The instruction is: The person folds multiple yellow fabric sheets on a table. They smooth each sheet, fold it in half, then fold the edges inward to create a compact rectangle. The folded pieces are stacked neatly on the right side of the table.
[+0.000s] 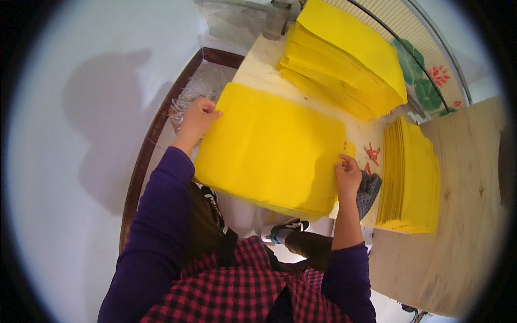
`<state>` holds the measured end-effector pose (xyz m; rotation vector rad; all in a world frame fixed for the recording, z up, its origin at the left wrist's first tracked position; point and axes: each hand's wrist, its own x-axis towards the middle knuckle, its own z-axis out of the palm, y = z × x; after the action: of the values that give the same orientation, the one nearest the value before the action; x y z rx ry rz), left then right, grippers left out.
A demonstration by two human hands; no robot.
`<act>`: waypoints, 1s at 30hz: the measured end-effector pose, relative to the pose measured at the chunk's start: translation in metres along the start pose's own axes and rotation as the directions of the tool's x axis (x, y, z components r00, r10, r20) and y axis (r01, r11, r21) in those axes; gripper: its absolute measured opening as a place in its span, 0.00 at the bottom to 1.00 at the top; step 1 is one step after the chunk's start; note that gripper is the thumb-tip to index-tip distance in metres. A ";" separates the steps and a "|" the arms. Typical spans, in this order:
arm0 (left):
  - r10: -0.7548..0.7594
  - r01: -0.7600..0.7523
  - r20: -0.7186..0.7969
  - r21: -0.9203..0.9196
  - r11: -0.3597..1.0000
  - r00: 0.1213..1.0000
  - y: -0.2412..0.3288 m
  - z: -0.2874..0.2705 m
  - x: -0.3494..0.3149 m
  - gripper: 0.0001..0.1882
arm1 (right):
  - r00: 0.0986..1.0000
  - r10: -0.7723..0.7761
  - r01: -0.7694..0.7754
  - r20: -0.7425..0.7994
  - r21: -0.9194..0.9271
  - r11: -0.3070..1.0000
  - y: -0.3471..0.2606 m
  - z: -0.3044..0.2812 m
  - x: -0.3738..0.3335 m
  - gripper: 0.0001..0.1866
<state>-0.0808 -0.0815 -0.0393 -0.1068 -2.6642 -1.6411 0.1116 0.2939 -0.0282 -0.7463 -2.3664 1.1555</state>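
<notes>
Left grip [197,119], right grip [349,176] hold yellow sheet [272,151], lengthwise left-to-right.

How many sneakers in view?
2. The left sneaker shows just below the yellow sheet near its lower left corner; the right sneaker sits farther right, below the sheet's near edge. Others may be hidden.

Plain yellow is shown by the sheet [269,151] at centre; the garment [231,293] at lower centre is checked pinkish-red and black; the sleeves [156,210] are coloured purple.
</notes>
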 end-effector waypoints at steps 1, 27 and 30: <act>-0.002 0.002 -0.002 -0.007 1.000 1.000 0.001 0.000 0.001 0.16 | 1.000 0.021 -0.021 -0.001 -0.004 1.000 0.001 0.000 0.000 0.13; 0.462 -0.636 0.509 0.243 0.733 0.726 0.037 -0.022 -0.039 0.07 | 0.834 -0.401 0.485 0.380 -0.156 0.860 -0.050 0.003 -0.008 0.09; 0.462 -0.642 0.486 0.316 0.699 0.742 0.039 -0.011 -0.021 0.08 | 0.862 -0.329 0.438 0.386 -0.243 0.865 -0.048 0.014 0.014 0.09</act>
<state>-0.0573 -0.0752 -0.0004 -1.2105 -2.7529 -0.8152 0.0789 0.2695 0.0043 -0.1384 -2.8590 0.7725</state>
